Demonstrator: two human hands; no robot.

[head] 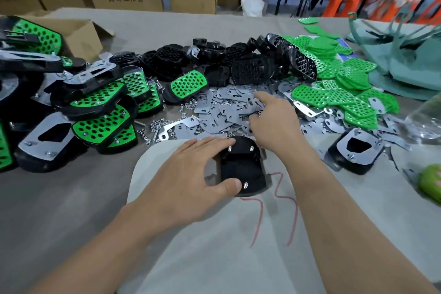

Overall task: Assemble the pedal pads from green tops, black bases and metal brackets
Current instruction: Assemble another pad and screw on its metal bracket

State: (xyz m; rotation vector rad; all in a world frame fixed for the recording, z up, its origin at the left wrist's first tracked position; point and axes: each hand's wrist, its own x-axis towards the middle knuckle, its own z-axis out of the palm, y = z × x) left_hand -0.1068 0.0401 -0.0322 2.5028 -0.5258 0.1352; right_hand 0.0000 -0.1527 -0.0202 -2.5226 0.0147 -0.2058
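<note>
A black base (241,169) lies face down on a white mat (191,246) in front of me, with three screw ends sticking up from it. My left hand (188,181) grips it from the left, thumb on the near edge and fingers on the far edge. Just beyond the base, my right hand (272,117) rests on the pile of flat metal brackets (229,110), index finger stretched forward and the other fingers curled down into the brackets. What those fingers hold is hidden. Loose black bases (238,64) are heaped behind the brackets. Green tops (338,88) are piled at the right.
Finished pedal pads (95,107) are stacked at the left beside an open cardboard box (78,33). Small nuts (157,126) lie scattered near the brackets. Another base with a bracket (355,150) sits at the right, near a clear plastic bag (427,119) and a green object (432,181). A red thread (260,212) crosses the mat.
</note>
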